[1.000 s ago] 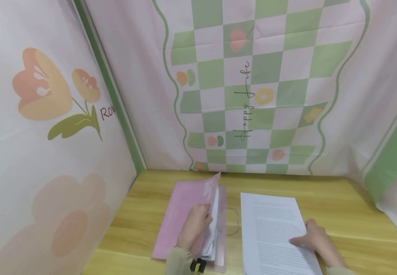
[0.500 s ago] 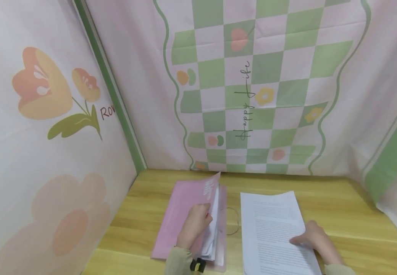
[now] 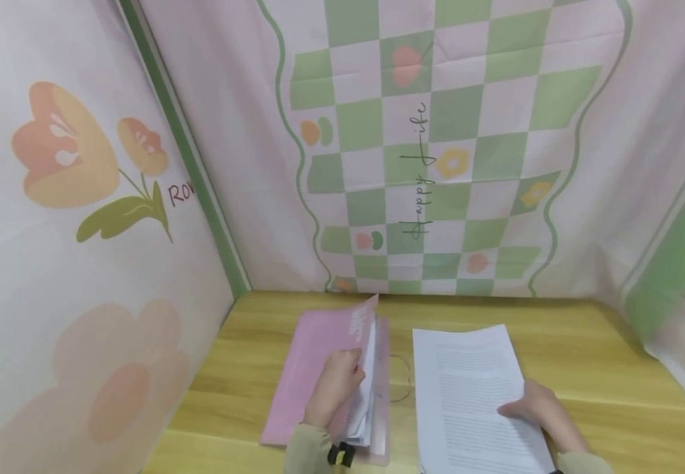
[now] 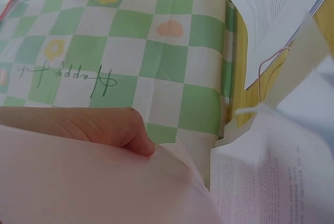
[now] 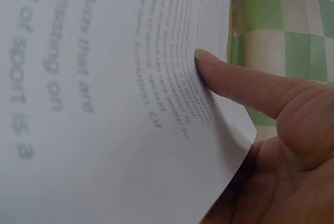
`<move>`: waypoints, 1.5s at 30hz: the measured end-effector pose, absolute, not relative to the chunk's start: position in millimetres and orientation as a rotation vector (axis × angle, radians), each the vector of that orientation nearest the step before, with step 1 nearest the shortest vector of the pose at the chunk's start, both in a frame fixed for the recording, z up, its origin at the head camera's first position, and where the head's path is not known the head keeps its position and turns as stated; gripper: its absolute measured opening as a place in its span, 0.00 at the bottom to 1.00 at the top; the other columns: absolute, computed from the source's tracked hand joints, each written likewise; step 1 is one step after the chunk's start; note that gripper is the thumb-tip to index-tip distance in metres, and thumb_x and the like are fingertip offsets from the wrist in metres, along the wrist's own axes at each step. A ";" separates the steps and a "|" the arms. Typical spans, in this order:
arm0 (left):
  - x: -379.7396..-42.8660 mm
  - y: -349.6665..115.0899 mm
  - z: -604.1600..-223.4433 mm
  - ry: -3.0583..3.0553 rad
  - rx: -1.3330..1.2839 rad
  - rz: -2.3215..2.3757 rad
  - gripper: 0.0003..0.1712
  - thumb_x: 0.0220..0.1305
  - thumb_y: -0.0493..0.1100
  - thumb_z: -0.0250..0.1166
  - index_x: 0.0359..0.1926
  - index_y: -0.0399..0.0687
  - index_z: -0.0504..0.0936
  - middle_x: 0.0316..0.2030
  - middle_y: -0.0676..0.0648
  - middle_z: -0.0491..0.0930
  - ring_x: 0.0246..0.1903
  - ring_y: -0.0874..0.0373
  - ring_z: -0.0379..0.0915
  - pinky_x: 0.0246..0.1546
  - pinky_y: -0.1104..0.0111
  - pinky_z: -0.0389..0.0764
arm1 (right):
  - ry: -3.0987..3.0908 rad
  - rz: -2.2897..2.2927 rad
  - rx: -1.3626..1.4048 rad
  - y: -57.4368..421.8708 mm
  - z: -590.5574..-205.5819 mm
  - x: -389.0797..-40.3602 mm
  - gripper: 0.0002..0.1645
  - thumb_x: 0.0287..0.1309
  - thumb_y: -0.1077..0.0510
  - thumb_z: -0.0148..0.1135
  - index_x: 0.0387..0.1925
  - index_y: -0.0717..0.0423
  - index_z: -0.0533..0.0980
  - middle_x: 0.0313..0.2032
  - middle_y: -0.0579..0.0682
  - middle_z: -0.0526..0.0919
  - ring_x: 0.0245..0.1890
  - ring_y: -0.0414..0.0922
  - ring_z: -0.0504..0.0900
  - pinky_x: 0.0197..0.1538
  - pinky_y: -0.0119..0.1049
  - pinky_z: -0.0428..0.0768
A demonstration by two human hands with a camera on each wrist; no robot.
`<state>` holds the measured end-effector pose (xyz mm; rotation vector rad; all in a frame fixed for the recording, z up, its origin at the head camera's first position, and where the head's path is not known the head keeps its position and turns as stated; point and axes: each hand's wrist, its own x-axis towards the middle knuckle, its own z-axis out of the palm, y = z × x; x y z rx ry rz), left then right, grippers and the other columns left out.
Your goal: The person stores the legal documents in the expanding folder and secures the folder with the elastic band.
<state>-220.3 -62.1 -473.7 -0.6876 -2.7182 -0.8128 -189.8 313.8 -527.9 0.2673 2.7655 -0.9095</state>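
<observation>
On the left of the table lies a pink folder (image 3: 313, 349), its front cover raised a little over several white papers (image 3: 361, 411). My left hand (image 3: 336, 385) holds this cover by its right edge; the left wrist view shows the thumb (image 4: 141, 143) over the pale cover (image 4: 99, 177). To the right is a stack of printed sheets (image 3: 467, 375). My right hand (image 3: 535, 405) pinches its right edge, thumb (image 5: 229, 78) on the printed face and the other fingers underneath, mostly hidden. The sheet's far right corner curls upward.
A thin cord loop (image 3: 410, 378) sticks out from the folder's right side, between folder and sheets. The wooden table (image 3: 603, 368) ends at a checkered cloth curtain (image 3: 437, 197) behind. Another curtain (image 3: 99, 263) hangs along the left.
The far right corner of the printed sheets has risen and bent under my right hand's grip. My left hand and the folder hold still; the head view has shifted slightly.
</observation>
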 end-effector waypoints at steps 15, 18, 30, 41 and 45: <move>-220.7 -62.2 -473.4 -2.726 -0.695 -0.756 0.19 0.51 0.27 0.61 0.17 0.47 0.62 0.15 0.58 0.52 0.15 0.69 0.47 0.17 0.80 0.54 | 2.762 -0.973 0.330 311.6 -528.1 -185.2 0.56 0.40 0.51 0.76 0.53 0.88 0.55 0.46 0.85 0.70 0.41 0.67 0.79 0.47 0.59 0.79; -220.6 -62.2 -473.4 -2.728 -0.696 -0.764 0.19 0.52 0.27 0.61 0.18 0.46 0.62 0.15 0.58 0.51 0.15 0.69 0.47 0.17 0.80 0.53 | 2.781 -0.957 0.309 312.2 -529.6 -185.5 0.55 0.40 0.51 0.76 0.53 0.88 0.57 0.46 0.84 0.70 0.41 0.68 0.79 0.47 0.59 0.79; -219.8 -61.6 -472.3 -2.775 -0.672 -0.809 0.20 0.56 0.27 0.60 0.18 0.48 0.61 0.14 0.58 0.50 0.13 0.69 0.46 0.15 0.80 0.52 | 2.862 -0.956 0.235 323.4 -529.3 -184.5 0.38 0.53 0.59 0.64 0.55 0.84 0.61 0.49 0.82 0.73 0.44 0.70 0.78 0.48 0.59 0.78; -220.6 -62.2 -472.4 -2.793 -0.666 -0.840 0.20 0.56 0.27 0.61 0.18 0.49 0.61 0.14 0.58 0.53 0.14 0.69 0.49 0.16 0.81 0.54 | 2.606 -1.307 0.151 325.5 -520.0 -177.5 0.32 0.70 0.61 0.46 0.65 0.81 0.52 0.56 0.83 0.68 0.48 0.61 0.82 0.47 0.48 0.83; -220.6 -62.7 -473.4 -2.790 -0.663 -0.867 0.21 0.55 0.27 0.60 0.18 0.49 0.60 0.14 0.58 0.53 0.14 0.69 0.49 0.16 0.81 0.54 | 2.540 -1.373 0.152 326.0 -520.1 -176.1 0.33 0.71 0.64 0.40 0.69 0.81 0.46 0.60 0.84 0.63 0.49 0.58 0.82 0.47 0.46 0.83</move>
